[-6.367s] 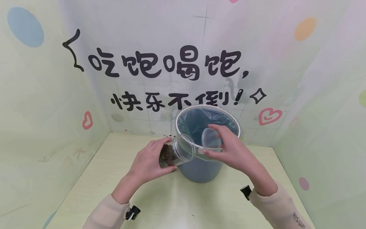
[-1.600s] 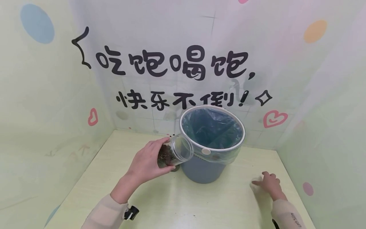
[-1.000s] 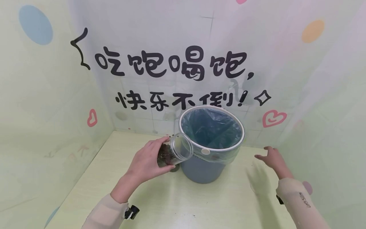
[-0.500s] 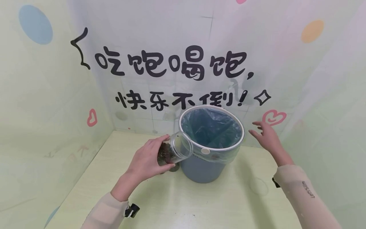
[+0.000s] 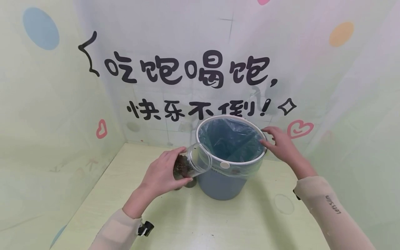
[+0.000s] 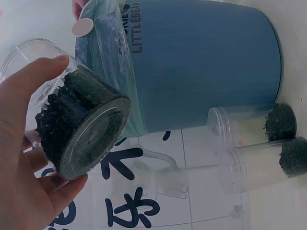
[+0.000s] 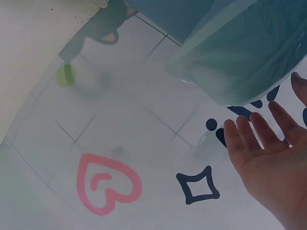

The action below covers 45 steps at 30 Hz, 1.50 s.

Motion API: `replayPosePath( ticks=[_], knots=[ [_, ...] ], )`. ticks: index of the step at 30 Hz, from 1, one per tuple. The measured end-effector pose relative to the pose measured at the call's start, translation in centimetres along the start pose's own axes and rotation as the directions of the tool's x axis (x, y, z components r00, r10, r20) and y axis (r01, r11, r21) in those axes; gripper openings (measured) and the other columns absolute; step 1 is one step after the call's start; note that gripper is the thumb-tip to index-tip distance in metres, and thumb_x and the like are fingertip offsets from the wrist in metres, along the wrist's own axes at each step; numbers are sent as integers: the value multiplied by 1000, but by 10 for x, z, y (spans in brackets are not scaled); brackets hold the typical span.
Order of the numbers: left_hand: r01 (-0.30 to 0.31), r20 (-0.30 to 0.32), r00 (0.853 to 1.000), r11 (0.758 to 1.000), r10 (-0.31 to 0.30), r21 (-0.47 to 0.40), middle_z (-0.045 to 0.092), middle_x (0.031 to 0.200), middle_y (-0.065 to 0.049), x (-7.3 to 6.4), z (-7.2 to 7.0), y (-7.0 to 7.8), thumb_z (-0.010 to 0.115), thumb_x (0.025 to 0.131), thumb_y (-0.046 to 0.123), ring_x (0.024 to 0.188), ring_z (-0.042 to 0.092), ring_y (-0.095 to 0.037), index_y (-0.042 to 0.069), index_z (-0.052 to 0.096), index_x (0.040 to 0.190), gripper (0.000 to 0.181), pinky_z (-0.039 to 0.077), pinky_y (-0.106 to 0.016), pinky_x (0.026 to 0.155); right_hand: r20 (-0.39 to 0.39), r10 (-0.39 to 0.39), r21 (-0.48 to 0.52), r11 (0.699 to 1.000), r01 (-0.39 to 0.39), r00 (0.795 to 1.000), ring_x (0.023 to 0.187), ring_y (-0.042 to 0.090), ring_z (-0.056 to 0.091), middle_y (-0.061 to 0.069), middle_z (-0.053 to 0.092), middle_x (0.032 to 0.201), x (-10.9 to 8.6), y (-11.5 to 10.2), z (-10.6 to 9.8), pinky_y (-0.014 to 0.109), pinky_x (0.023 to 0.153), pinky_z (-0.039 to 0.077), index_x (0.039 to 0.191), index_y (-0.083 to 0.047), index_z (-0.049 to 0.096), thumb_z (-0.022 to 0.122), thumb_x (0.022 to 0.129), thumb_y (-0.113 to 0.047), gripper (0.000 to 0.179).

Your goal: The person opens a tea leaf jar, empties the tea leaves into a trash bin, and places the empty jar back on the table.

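Note:
A clear jar (image 5: pixel 200 159), part filled with dark, crumbly dried leaves (image 6: pixel 60 108), is gripped by my left hand (image 5: pixel 159 173). It is tilted, with its uncovered mouth pointing at the near left side of the bin rim. The blue-grey bin (image 5: pixel 222 185) has a translucent liner (image 5: pixel 231 139) folded over its edge under a white ring. At the right side of that rim is my right hand (image 5: pixel 282 147), holding nothing. Its fingers (image 7: pixel 259 134) are spread and gently bent in the right wrist view. On the table to the right lies a clear round lid (image 5: pixel 283 204).
Two more clear jars, the nearer (image 6: pixel 259 165) and the farther (image 6: pixel 235 127), stand beside the bin with dark leaves at the bottom. They are mostly hidden in the head view. A printed curtain (image 5: pixel 175 34) encloses the pale table (image 5: pixel 193 222) at the back and sides.
My right hand held the clear lid by the jar earlier, put it down on the table at right, then rose and moved left to the bin rim. The left hand keeps the jar nearly still.

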<state>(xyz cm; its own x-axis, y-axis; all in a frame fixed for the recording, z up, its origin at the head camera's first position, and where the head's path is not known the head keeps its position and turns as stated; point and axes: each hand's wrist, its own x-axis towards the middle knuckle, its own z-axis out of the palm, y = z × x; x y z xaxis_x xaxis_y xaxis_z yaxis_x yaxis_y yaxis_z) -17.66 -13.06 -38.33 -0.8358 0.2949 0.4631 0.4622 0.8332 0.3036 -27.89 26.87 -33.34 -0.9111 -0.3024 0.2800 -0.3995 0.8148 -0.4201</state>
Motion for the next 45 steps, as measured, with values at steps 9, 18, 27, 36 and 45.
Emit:
replayPosePath(
  ticks=[9,18,27,36,45],
  knots=[
    [1,12,1000,1000,-1,3,60,137,-8,4,1,1,86,68,51,121,60,-28,14,43,146,96,57,-50,90,-4,-11,-145,989,10,1000,130,45,50,27,54,137,-5,-4,7,60,109,42,130,6,58,70,91,-20,49],
    [-13,-5,1000,1000,14,18,61,134,-9,9,-1,2,87,67,52,117,61,-28,13,45,145,97,58,-48,87,5,46,-171,984,-44,999,125,46,54,28,58,133,-8,-4,7,59,105,46,129,7,60,71,91,-22,49],
    [-35,8,999,998,35,44,60,137,-10,27,-15,0,87,68,49,118,60,-31,11,44,146,96,58,-51,87,7,58,-178,982,-56,998,123,46,56,29,59,132,-6,-7,7,59,104,47,127,7,61,70,91,-20,47],
    [-63,29,998,994,60,92,55,143,-11,67,-40,-5,85,71,50,125,56,-33,10,41,148,97,55,-53,94,-14,49,-167,985,-51,999,122,45,57,28,61,130,-3,-6,10,58,104,47,123,7,63,70,90,-18,42],
    [-66,47,997,967,56,245,52,146,-15,113,-74,-4,82,73,54,127,54,-37,9,37,150,99,55,-54,92,-59,33,-156,987,-42,998,118,43,60,26,64,126,-4,-2,14,57,102,49,117,5,66,70,88,-17,37]
  ],
)
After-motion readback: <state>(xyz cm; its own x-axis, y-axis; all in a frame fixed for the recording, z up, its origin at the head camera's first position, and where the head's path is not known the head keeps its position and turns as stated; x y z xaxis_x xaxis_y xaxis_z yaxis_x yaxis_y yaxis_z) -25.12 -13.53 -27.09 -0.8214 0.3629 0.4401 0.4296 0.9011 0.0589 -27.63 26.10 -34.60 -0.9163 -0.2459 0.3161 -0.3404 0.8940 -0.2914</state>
